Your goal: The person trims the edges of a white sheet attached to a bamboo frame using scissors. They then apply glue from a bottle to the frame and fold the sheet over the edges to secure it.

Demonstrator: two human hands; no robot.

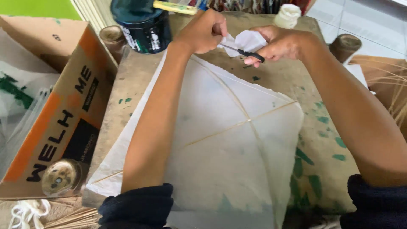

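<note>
Paint-stained tabletop [326,140], brown with green smears, was recorded as the work surface. A white paper kite [229,148], crossed by thin bamboo spars, was laid flat over its middle, its tip directed to 12 o'clock. At that tip, the left hand [203,32] was closed on the paper's corner flap [248,41]. The right hand [282,42] was clamped around black-handled scissors [248,53], whose blades were seen at the flap; whether they were parted could not be told. At 11 o'clock a dark paint tin [142,25] was noted, a brush handle [174,7] resting across its rim, contents unseen. At 1 o'clock, a small whitish jar [287,15] stood closed. At 9 o'clock an open cardboard box [55,118] held clear plastic bags [19,97].
</note>
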